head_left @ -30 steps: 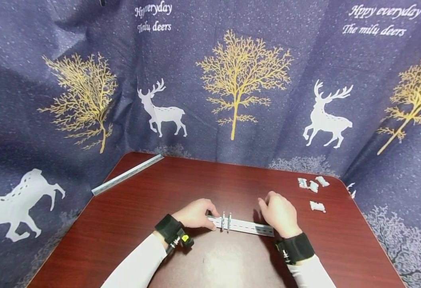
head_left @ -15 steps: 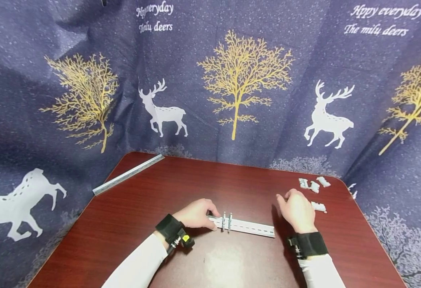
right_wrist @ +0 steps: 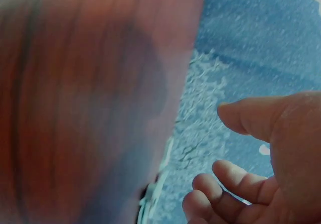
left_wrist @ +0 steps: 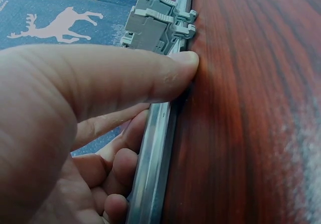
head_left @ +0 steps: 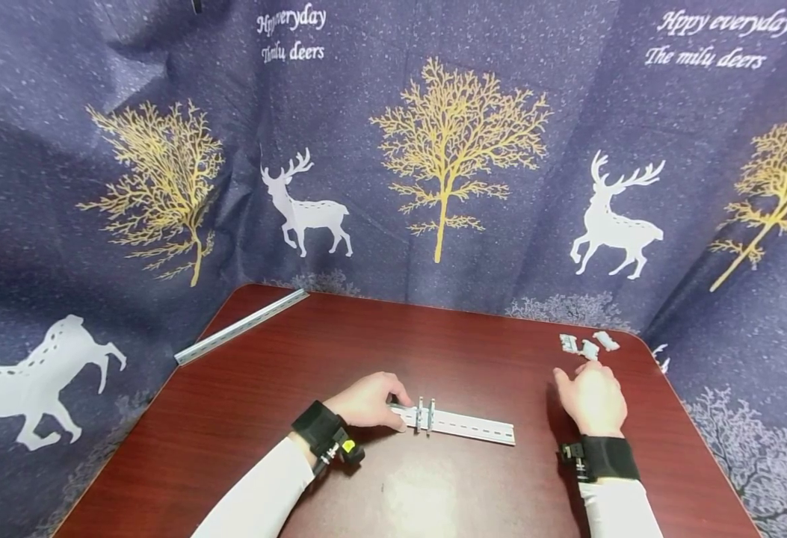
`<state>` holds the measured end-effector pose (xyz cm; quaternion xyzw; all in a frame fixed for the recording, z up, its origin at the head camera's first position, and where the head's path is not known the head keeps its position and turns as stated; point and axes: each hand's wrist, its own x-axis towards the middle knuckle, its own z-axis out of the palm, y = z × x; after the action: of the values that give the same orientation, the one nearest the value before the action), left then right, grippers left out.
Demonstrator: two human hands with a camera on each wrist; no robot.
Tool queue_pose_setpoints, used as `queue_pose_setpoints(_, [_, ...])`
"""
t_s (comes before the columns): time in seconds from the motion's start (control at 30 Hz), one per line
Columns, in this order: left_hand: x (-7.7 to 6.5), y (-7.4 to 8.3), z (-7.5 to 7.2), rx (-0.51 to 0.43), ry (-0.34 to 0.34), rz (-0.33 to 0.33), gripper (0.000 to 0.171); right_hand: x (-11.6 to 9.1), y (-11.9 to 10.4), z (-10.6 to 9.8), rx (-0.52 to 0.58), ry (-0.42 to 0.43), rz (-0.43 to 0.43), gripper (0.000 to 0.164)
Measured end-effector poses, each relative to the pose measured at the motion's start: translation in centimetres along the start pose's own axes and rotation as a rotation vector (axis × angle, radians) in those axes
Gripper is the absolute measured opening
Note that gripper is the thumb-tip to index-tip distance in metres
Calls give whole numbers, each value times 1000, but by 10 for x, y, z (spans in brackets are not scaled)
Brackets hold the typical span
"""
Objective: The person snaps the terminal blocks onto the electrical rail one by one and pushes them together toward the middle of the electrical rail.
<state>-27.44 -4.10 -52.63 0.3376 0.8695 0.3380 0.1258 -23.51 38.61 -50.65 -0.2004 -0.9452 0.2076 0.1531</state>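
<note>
A slotted metal DIN rail lies on the table in front of the person, with two grey terminal blocks standing side by side on it. The left hand pinches the rail's left end; in the left wrist view the thumb crosses over it close beside the blocks, with the other fingers along the far side. Out to the right, the right hand hovers over the table, thumb apart from loosely bent fingers and nothing between them. Pale terminal blocks lie just beyond its fingertips, and the nearest one is hidden behind the hand.
A longer slotted rail lies along the table's left edge. Two further pale blocks sit near the back right corner. A dark blue curtain with deer and trees hangs behind the reddish-brown table.
The right hand has moved right, away from the rail's right end to the loose blocks, and now covers the nearest one. The left hand and the rail have stayed in place.
</note>
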Motion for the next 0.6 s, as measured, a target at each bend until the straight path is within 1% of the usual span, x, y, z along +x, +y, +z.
queue_pose_setpoints(0.17, [0, 0, 0, 6, -5, -8, 31, 3, 8, -1, 1, -32, 34, 54])
queue_pose_setpoints(0.33, [0, 1, 0, 7, -8, -4, 32, 3, 14, -3, -6, -35, 60, 60])
queue_pose_setpoints(0.5, [0, 1, 0, 11, -5, 2, 32, 4, 18, -7, -49, -44, 81, 75])
queue_pose_setpoints(0.6, [-1, 1, 0, 12, 0, 8, 32, 5, 22, -8, -79, -53, 78, 83])
